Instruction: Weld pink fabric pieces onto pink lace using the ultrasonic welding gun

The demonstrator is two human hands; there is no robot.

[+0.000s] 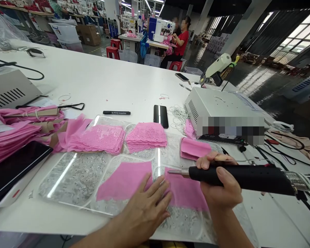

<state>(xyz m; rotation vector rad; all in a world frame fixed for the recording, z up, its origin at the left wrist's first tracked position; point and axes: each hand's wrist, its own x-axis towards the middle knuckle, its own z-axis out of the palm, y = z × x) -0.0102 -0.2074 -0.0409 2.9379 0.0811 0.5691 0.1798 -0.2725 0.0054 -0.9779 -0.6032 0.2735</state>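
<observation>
My right hand (220,182) is wrapped round a black handheld tool (250,177) with a narrow metal tip and a cable at its rear; it looks like an ultrasonic welding handpiece. Its tip is over the upper left corner of a pink fabric piece (187,193). My left hand (147,206) lies flat with fingers spread, between that piece and a second pink fabric piece (126,179), its fingertips touching the edges of both. Both pieces lie on a clear-framed, grey-patterned board (74,179). Behind them sit two stacks of pink lace pieces (100,137) and a folded pink piece (195,148).
A vented metal box (222,106) stands right, with cables around it. A black marker (116,112) and dark phone-like item (161,116) lie behind the stacks. At left are bundled pink fabric (15,137) and a phone (18,168). A person in red (181,41) sits at a sewing machine.
</observation>
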